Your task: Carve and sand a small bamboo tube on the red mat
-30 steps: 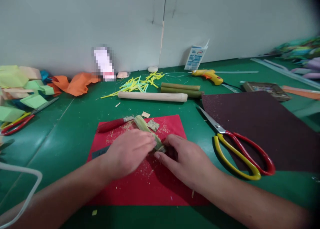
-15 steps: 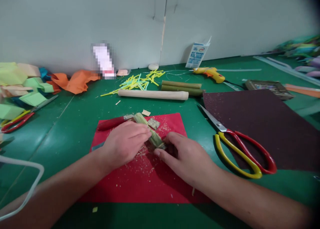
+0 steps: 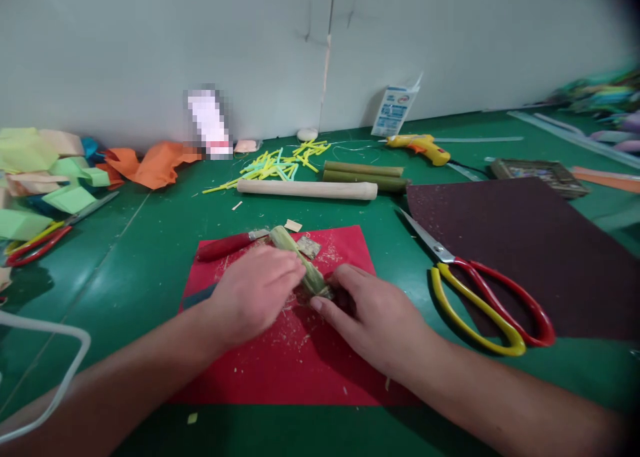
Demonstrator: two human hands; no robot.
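A short green bamboo piece (image 3: 296, 256) lies slanted on a red sheet (image 3: 295, 364) dusted with shavings. My left hand (image 3: 255, 294) is curled over its middle, fingers closed on it. My right hand (image 3: 373, 317) presses against the piece's near end, fingers closed; whether it holds anything there is hidden. A red-handled knife (image 3: 227, 245) lies just behind my left hand, its blade by the bamboo's far end. Small wood chips (image 3: 307, 246) lie beside it.
Big red-and-yellow scissors (image 3: 480, 290) lie right of the red sheet, partly on a dark brown sheet (image 3: 530, 250). Behind are a pale wooden rod (image 3: 307, 189), two green bamboo sticks (image 3: 363, 175), yellow strips (image 3: 273, 166), a glue gun (image 3: 417, 146). Coloured paper and other scissors (image 3: 35, 240) lie left.
My left hand slid back along the bamboo piece, uncovering more of it, then moved slightly forward again. My right hand stayed at the near end.
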